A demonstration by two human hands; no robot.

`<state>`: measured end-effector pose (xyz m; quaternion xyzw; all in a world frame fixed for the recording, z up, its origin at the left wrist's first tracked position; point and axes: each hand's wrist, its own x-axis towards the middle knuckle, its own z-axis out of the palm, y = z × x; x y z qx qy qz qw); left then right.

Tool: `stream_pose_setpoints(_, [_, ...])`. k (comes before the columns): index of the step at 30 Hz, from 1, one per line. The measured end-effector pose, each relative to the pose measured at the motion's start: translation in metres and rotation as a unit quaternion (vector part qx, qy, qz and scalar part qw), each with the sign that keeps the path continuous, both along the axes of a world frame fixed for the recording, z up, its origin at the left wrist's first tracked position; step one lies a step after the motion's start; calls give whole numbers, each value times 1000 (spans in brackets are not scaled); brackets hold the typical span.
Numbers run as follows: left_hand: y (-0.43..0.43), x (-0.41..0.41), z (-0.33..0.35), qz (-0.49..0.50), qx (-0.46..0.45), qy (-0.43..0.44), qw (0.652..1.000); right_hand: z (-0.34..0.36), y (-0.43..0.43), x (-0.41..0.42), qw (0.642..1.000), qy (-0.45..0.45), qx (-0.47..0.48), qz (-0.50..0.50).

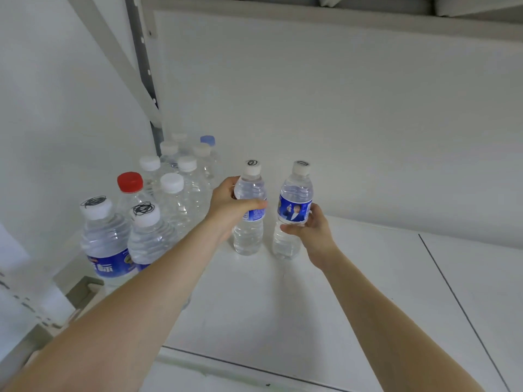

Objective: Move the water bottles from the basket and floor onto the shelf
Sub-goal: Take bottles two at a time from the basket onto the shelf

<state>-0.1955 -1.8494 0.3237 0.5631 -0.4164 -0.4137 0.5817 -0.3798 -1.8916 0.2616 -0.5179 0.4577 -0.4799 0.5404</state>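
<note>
Left hand (230, 206): I am wrapping my fingers around the left bottle (249, 213), standing on the shelf (283, 306).
Right hand (310, 227): I am gripping the right bottle (293, 213), just beside the other.
Risk: releasing carelessly could be tipping one into its neighbour.
Labels: blue, print unreadable; caps are bearing scribbles.

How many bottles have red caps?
1: the red-capped bottle stands in the cluster at the shelf's left, behind two scribble-capped bottles. Others may be hidden.
</note>
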Motion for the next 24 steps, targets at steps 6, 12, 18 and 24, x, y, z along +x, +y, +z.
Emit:
stream_pose_setpoints(6, [0,0,-26,24,30,-35,999,4,5,-4,999,45,3,18])
stream_pose_setpoints(12, [11,-8,-109,65,94,-94,989,-21,11,-11,992,120,-11,27])
stream_pose_setpoints(18, [-5,-13,-120,113,62,-150,980,-29,-3,6,991,133,-26,-4])
stream_pose_setpoints(24, [-31,-2,-124,130,57,-134,981,-26,-30,22,989,142,-25,-6])
